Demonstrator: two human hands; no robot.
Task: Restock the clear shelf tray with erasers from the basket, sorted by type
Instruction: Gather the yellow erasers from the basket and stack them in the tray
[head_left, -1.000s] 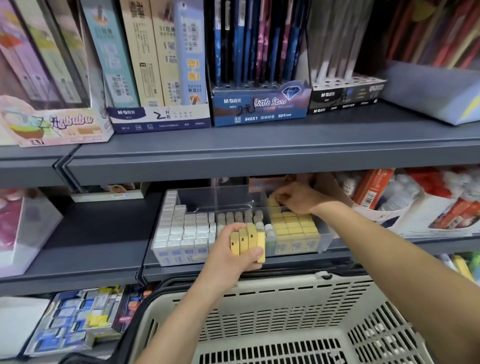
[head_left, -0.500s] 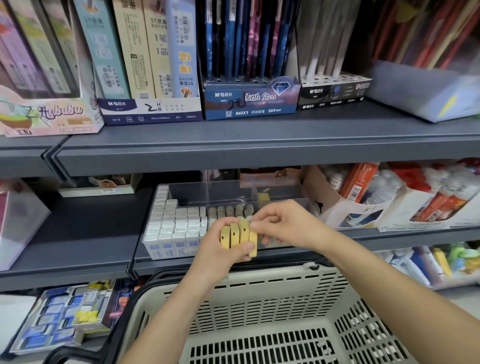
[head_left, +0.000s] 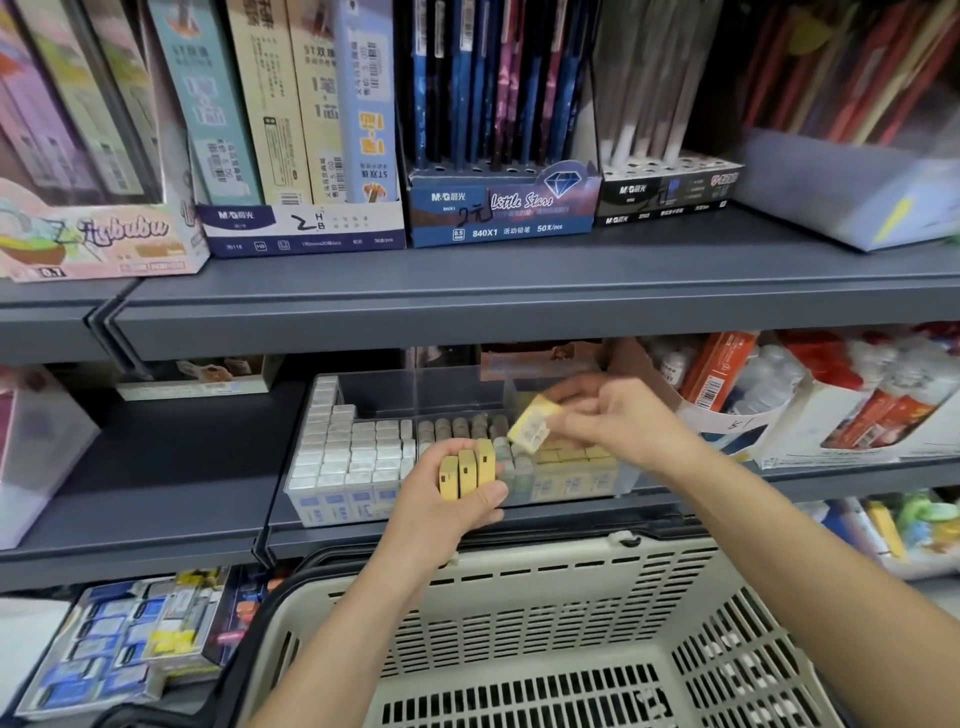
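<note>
The clear shelf tray (head_left: 415, 387) sits on the middle shelf, with white erasers (head_left: 343, 452) at its left, grey ones (head_left: 457, 428) in the middle and yellow ones (head_left: 571, 460) at its right. My left hand (head_left: 447, 504) grips three yellow erasers (head_left: 466, 470) upright in front of the tray. My right hand (head_left: 618, 421) pinches a single yellow eraser (head_left: 532, 423) above the tray's right part. The beige basket (head_left: 545, 639) stands below my arms; no erasers show inside it.
Pencil and lead boxes (head_left: 301, 228) line the upper grey shelf (head_left: 519, 306). Glue bottles in white cartons (head_left: 831, 415) stand right of the tray. A boxed eraser display (head_left: 119, 649) lies on the lower shelf at left.
My right hand has taken one yellow eraser from the row in my left hand and lifted it up and right over the tray. The left hand's row is one eraser shorter.
</note>
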